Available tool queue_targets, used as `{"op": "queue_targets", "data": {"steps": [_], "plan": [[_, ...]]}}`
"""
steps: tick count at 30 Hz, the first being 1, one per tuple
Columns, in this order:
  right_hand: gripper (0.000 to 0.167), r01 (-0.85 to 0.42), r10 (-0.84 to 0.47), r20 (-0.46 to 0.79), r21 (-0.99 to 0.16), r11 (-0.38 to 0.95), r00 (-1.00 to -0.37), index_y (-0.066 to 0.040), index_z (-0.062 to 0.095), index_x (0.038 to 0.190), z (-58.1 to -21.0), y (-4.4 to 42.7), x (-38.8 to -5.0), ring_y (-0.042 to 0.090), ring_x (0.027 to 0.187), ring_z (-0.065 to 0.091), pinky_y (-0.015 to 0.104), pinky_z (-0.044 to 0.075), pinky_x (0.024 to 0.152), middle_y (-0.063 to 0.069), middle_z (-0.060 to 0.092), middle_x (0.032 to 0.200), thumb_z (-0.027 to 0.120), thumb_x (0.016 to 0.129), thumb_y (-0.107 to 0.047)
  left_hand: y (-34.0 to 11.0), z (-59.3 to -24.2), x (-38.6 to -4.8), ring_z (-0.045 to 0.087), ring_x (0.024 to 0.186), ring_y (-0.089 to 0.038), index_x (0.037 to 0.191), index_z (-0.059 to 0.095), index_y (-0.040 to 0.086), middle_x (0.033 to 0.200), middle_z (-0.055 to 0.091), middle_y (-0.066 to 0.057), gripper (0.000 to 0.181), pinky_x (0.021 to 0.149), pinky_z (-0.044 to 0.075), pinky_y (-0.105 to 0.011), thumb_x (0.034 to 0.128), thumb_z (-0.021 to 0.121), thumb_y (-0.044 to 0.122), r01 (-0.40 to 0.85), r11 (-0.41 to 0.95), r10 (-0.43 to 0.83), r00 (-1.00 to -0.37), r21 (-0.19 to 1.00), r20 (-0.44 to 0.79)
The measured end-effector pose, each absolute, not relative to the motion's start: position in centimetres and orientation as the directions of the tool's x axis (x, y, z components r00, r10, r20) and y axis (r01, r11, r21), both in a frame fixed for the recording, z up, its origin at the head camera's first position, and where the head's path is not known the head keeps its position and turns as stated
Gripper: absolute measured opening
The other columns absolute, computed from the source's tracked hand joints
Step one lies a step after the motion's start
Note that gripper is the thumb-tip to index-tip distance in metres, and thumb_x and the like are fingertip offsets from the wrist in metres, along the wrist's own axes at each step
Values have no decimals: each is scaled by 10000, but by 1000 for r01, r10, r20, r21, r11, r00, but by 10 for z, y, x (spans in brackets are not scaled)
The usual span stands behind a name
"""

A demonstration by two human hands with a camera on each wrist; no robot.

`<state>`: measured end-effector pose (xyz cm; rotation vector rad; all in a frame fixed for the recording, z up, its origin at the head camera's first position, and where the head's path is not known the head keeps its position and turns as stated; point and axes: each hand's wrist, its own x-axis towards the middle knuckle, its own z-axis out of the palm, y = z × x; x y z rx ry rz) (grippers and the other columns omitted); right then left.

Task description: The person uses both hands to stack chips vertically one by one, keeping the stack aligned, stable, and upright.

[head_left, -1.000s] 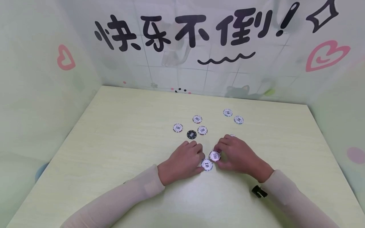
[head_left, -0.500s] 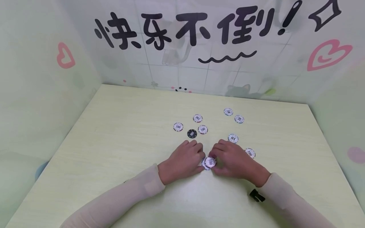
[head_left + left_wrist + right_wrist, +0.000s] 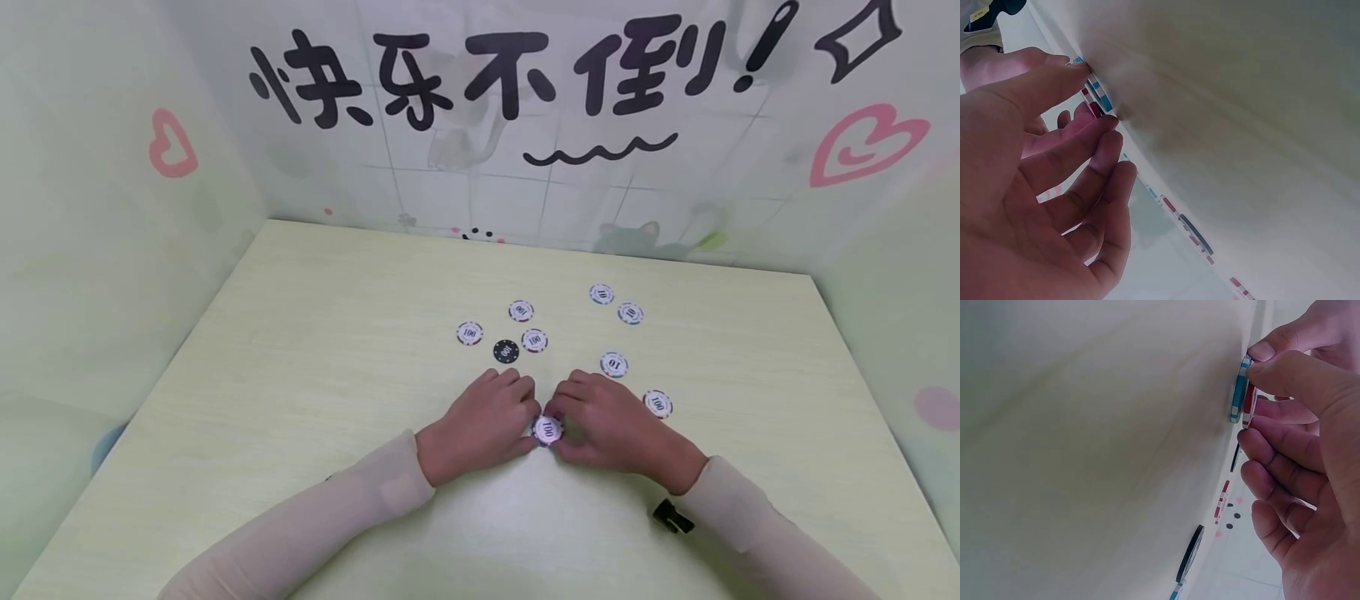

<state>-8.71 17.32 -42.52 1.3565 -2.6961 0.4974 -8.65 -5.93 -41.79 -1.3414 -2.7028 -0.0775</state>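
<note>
A white chip marked 100 [image 3: 547, 429] lies between the two hands in the head view, over another chip. The right wrist view shows the red-edged chip [image 3: 1249, 405] against a blue-edged chip [image 3: 1239, 390] at the table surface. My left hand [image 3: 483, 422] pinches the blue-edged chip [image 3: 1099, 92] between thumb and fingers. From the other side, my right hand [image 3: 618, 429] pinches the red-edged chip between thumb and index finger.
Beyond the hands lie a black chip [image 3: 506, 351] and several white chips, one marked 100 [image 3: 470, 333] at left, one marked 10 [image 3: 614, 364] at right. A black clip-like object [image 3: 672, 517] is by the right sleeve. Walls enclose the table [image 3: 300, 350].
My right hand has moved left, bringing its 100 chip from beside the 10 chip to on top of it. Chips behind the right hand have come into view. My left hand has stayed in place.
</note>
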Motion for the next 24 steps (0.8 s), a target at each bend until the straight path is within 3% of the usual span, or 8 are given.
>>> {"op": "queue_targets", "data": {"steps": [24], "plan": [[254, -795, -770, 207, -243, 556, -603, -79, 807, 1063, -427, 170, -88, 164, 894, 591, 332, 542, 812, -24, 726, 980, 871, 880, -243, -59, -418, -86, 553, 856, -173, 1023, 843, 138, 981, 671, 23, 242, 728, 427, -290, 965, 837, 373, 794, 608, 787, -602, 1, 139]]}}
